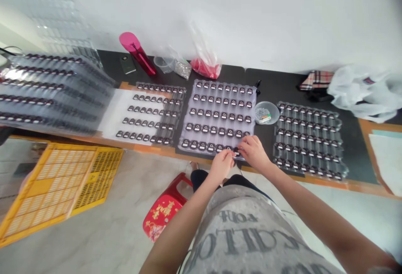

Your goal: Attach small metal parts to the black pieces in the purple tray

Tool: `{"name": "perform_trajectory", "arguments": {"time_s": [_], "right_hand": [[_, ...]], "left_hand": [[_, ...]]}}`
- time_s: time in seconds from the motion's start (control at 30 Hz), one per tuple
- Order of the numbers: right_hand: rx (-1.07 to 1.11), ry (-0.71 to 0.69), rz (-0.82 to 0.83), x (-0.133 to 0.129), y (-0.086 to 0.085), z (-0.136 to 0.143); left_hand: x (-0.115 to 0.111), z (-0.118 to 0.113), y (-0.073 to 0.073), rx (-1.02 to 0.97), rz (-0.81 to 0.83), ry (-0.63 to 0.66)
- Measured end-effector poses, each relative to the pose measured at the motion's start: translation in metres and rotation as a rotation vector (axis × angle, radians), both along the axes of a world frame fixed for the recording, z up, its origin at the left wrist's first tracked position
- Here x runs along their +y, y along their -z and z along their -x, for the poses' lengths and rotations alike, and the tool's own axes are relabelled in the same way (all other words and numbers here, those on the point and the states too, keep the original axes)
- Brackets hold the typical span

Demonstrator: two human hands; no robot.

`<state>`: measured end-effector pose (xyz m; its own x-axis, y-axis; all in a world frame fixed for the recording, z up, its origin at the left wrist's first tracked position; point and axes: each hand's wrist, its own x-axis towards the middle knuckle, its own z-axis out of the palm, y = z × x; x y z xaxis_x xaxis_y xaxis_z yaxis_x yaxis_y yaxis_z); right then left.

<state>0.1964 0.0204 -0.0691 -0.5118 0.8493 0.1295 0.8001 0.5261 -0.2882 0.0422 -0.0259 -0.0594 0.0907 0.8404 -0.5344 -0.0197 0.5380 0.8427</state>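
Your left hand (pixel 221 165) and right hand (pixel 253 152) meet at the near edge of the middle tray (pixel 188 117), fingers curled close together over the front row. They seem to pinch one small dark part (pixel 236 151) there, though how firmly you hold it I cannot tell, since your knuckles hide the fingertips. Keep your wrists low and steady yourself on the tray lip, so the thin plastic does not flex and shake the neighbouring parts out of their pockets. Seat each piece squarely, pale face up like the rest.

The tray is clear, glossy, moulded plastic with neat rows of shallow pockets, each holding a small rounded black piece. A like tray (pixel 309 140) lies just beside it on your right, another (pixel 150 113) on your left over white sheet. Between middle and right trays sits a shallow round dish (pixel 266 112) of tiny bits. Further left, a stack of filled trays (pixel 50 94) overhangs the dark, matt table (pixel 276 85). At the wall stand a pink tube (pixel 137 52) and crumpled bags (pixel 204 62).
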Motion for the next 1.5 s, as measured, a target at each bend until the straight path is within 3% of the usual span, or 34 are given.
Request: {"name": "perform_trajectory", "arguments": {"time_s": [0.17,0.33,0.53,1.5], "right_hand": [[-0.034,0.002,0.011,0.0,-0.001,0.001],[-0.058,0.002,0.011,0.001,-0.002,0.002],[-0.064,-0.001,0.015,0.001,-0.004,0.002],[-0.026,0.017,0.036,0.002,-0.002,0.001]], "left_hand": [[0.009,-0.004,0.003,0.591,-0.228,0.276],[0.012,-0.009,-0.004,0.809,-0.196,0.429],[0.012,-0.011,-0.009,0.856,-0.176,0.473],[0.006,-0.014,-0.003,0.88,-0.219,0.433]]}}
